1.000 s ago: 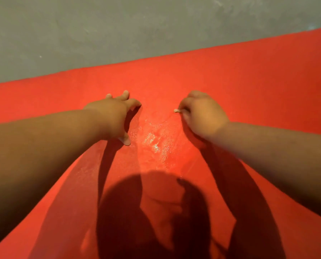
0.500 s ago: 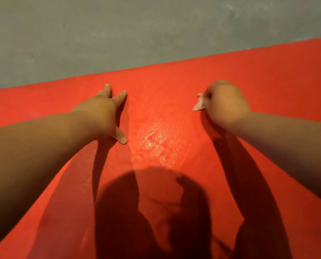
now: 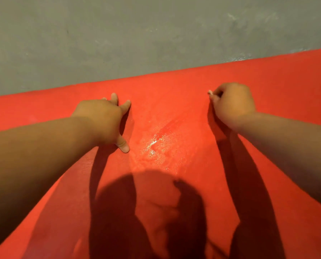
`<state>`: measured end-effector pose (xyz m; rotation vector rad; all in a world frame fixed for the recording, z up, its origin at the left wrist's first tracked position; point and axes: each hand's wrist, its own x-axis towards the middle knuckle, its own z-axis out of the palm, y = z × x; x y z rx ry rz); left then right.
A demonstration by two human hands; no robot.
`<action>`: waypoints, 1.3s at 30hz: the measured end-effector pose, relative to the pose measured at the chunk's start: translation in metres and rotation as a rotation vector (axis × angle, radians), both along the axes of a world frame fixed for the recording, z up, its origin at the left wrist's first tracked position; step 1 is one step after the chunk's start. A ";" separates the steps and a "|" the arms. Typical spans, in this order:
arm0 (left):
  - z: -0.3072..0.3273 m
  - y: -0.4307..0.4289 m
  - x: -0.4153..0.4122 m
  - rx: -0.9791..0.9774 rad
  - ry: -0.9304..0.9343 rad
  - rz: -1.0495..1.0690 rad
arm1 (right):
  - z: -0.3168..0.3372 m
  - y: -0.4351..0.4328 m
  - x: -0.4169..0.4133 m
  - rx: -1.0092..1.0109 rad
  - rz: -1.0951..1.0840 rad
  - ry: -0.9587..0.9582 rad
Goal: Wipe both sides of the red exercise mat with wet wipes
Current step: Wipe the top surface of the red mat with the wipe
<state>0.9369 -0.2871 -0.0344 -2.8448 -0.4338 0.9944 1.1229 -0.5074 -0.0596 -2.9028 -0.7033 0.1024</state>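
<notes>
One wipe (image 3: 210, 92) peeks from curled right fingers (image 3: 217, 99) on the red mat (image 3: 165, 101).

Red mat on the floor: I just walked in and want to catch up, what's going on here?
A person reaches over the red exercise mat, spread on a grey floor. The left hand rests flat on it, fingers spread. The right hand is curled round a wet wipe, only a pale corner showing. A wet patch glistens between the hands.
</notes>
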 end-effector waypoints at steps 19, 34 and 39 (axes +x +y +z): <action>-0.010 0.024 0.003 -0.172 0.019 0.063 | -0.011 0.092 -0.112 0.136 0.525 0.223; -0.007 0.029 0.005 -0.187 -0.013 0.128 | -0.017 0.123 -0.096 0.180 0.694 0.208; -0.007 0.030 0.008 -0.173 0.006 0.126 | -0.016 0.092 0.029 0.105 0.070 0.050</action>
